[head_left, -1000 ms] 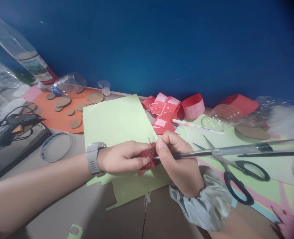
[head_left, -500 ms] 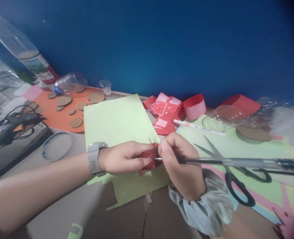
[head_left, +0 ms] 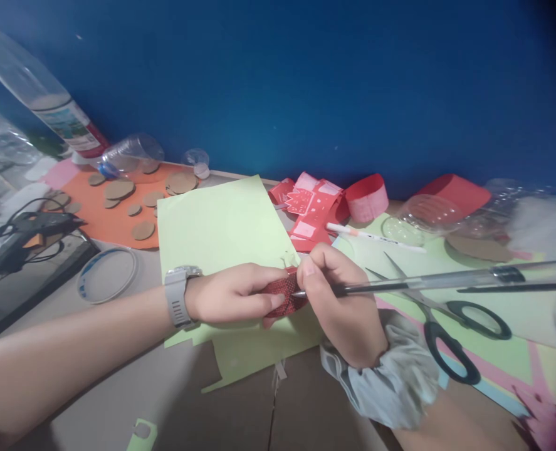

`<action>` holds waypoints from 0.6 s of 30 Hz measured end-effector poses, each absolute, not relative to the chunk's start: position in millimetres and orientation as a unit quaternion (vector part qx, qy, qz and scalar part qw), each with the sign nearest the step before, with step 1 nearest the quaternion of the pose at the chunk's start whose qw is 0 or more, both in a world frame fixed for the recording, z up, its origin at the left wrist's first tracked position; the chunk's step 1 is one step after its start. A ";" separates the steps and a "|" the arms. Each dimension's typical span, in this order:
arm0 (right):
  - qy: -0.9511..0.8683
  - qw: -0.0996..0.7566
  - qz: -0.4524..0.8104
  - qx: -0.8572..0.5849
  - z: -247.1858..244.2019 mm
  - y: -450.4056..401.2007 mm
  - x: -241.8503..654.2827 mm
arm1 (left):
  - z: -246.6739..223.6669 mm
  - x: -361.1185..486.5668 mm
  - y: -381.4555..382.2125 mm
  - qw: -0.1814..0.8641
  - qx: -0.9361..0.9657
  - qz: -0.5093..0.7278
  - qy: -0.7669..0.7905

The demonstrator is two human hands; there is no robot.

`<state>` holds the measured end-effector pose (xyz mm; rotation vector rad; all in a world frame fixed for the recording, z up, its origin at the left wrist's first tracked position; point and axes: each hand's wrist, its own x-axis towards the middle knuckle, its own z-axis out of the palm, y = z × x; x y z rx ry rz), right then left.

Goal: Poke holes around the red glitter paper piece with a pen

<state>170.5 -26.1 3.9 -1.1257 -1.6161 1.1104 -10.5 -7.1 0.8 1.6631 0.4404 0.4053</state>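
My left hand (head_left: 228, 294), a grey watch on its wrist, pinches a small red piece with a dark dotted pattern (head_left: 284, 288) between thumb and fingers. A pen (head_left: 432, 280) with a clear barrel sits in my right hand (head_left: 343, 307), its metal tip at the face of the red piece. Fingertips of the right hand are also by the piece's right edge; whether they grip it I cannot tell. Below both hands lies a light green paper sheet (head_left: 216, 219) with a cut lower edge. A grey scrunchie (head_left: 390, 376) circles my right wrist.
Open scissors (head_left: 430, 307) lie right of my right hand on coloured paper. Behind are red paper pieces (head_left: 318, 207), a white marker (head_left: 376, 237) and clear plastic bottle parts (head_left: 432, 213). Leftward are cardboard discs (head_left: 119, 189) on orange paper, a tape roll (head_left: 107, 275) and a glue gun (head_left: 33, 235).
The rear end of the pen has tilted upward in my right hand while its tip stays at the red piece. My left hand keeps its hold. The view has shifted slightly.
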 end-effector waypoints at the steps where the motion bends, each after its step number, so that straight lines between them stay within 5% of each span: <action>1: -0.646 0.427 0.446 -0.449 4.0 -26.0 170.7 | 0.7 -10.3 -7.1 0.635 0.727 0.178 0.192; 18: -0.643 0.418 0.448 -0.459 1.6 -26.0 169.6 | 0.0 -11.3 -9.6 0.636 0.719 0.195 0.199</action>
